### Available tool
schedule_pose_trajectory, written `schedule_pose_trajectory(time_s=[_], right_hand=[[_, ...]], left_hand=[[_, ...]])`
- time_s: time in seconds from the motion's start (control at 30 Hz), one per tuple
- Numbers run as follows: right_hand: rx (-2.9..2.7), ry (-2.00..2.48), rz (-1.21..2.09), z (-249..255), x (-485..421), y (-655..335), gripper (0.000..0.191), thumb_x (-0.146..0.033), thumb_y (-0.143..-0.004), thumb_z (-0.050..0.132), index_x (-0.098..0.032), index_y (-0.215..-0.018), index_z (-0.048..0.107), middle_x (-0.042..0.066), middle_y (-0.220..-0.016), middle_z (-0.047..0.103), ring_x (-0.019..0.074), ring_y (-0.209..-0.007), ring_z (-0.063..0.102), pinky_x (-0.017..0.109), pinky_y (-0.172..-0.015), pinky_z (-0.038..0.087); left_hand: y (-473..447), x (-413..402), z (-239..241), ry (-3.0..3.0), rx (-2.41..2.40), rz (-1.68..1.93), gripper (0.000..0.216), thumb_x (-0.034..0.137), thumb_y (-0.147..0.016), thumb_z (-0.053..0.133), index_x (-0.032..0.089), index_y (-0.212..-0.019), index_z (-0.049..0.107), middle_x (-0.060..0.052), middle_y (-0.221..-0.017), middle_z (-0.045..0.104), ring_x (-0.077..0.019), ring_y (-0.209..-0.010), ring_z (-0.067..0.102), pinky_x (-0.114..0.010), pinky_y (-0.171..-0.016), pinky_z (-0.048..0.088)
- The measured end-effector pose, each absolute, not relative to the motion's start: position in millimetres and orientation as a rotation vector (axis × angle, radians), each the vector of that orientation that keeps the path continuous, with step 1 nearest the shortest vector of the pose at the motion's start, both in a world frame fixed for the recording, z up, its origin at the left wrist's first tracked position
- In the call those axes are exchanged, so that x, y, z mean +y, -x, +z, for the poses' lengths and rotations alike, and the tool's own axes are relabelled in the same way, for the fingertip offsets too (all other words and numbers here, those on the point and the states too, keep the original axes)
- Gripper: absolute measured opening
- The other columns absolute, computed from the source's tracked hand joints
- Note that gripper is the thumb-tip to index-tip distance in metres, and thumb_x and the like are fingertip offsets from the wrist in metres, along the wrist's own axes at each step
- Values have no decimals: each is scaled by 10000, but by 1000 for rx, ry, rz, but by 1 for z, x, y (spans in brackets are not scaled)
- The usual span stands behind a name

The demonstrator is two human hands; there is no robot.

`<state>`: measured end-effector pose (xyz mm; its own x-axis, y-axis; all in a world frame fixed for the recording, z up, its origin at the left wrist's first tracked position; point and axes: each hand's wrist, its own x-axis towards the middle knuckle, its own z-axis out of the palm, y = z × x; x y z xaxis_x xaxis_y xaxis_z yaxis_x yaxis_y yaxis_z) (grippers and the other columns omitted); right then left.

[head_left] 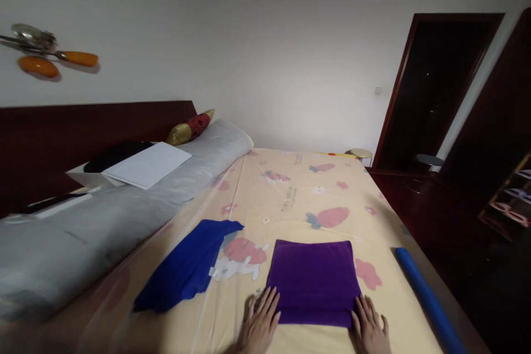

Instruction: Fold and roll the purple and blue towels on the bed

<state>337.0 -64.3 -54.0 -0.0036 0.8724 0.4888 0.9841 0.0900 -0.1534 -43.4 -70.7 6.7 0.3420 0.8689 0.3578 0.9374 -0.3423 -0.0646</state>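
Note:
A purple cloth (313,274) lies folded into a flat rectangle on the bed, with a narrow fold across its near edge. My left hand (262,318) rests at its near left corner, fingers stretched out and touching the edge. At the near right corner lies my right hand (370,323), its fingers spread against the cloth's side. Neither hand grips anything. Left of the purple cloth, a blue cloth (186,268) with a small white tag is spread loosely and somewhat crumpled.
A patterned sheet (286,177) covers the bed. Along the right edge lies a rolled blue cylinder (427,298). A long grey bolster (136,221) runs by the dark headboard (83,127), carrying a white flat box (148,165). Stools stand near the dark doorway (440,94).

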Motion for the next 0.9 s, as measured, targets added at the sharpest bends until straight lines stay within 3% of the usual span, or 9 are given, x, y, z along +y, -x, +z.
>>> schedule_pose_trajectory(time_s=[0.07, 0.17, 0.3, 0.37, 0.57, 0.77, 0.9], right_hand=[[-1911, 1796, -310, -54, -65, -330, 452, -389, -891, 377, -281, -1281, 578, 98, -1381, 546, 331, -1255, 514, 561, -936, 418], [-2029, 1656, -261, -59, -66, -321, 454, -325, -846, 458, -295, -1287, 564, 79, -1367, 563, 303, -1221, 540, 481, -935, 426], [-2158, 1524, -255, -76, -71, -328, 516, -237, -716, 556, -339, -1219, 606, 29, -1215, 671, 273, -1069, 623, 410, -885, 431], [-2151, 1550, -240, -82, -74, -334, 514, -233, -725, 543, -375, -1217, 599, -5, -1188, 684, 258, -1034, 635, 397, -846, 422], [-1980, 1707, -157, -65, -80, -322, 365, -321, -827, 497, -326, -1173, 613, 19, -1151, 695, 254, -1051, 626, 420, -871, 370], [-1944, 1834, -38, -23, -67, -306, 274, -199, -749, 486, -294, -937, 661, 26, -982, 715, 259, -981, 637, 482, -933, 344], [-2137, 1800, 110, -13, -62, -321, 231, -197, -688, 526, -281, -842, 677, 37, -910, 727, 271, -946, 652, 483, -894, 388]], left_hand=[[37, -72, 2, 2302, -1625, -382, 537, 231, -939, 385, 298, -1467, 315, -41, -1483, 449, -241, -1335, 445, -486, -1059, 354], [23, -74, -6, 2352, -1529, -403, 556, 124, -883, 388, 301, -1409, 426, -9, -1411, 546, -206, -1271, 511, -403, -1034, 399], [23, -79, -15, 2453, -1402, -445, 525, 169, -832, 467, 287, -1342, 496, 2, -1319, 622, -211, -1208, 555, -364, -1046, 414], [32, -81, -19, 2453, -1398, -428, 567, 158, -790, 488, 273, -1346, 490, -2, -1333, 612, -216, -1212, 555, -355, -1042, 425], [44, -80, -29, 2431, -1597, -359, 635, 61, -745, 451, 321, -1321, 524, 40, -1310, 631, -186, -1170, 594, -336, -1006, 463], [29, -66, -3, 2504, -1793, -259, 629, 16, -711, 426, 318, -1242, 579, 28, -1280, 649, -201, -1192, 574, -381, -1055, 410], [36, -66, 20, 2613, -1917, -251, 538, -7, -633, 438, 307, -1030, 619, 42, -1105, 693, -176, -1108, 593, -325, -981, 432]])
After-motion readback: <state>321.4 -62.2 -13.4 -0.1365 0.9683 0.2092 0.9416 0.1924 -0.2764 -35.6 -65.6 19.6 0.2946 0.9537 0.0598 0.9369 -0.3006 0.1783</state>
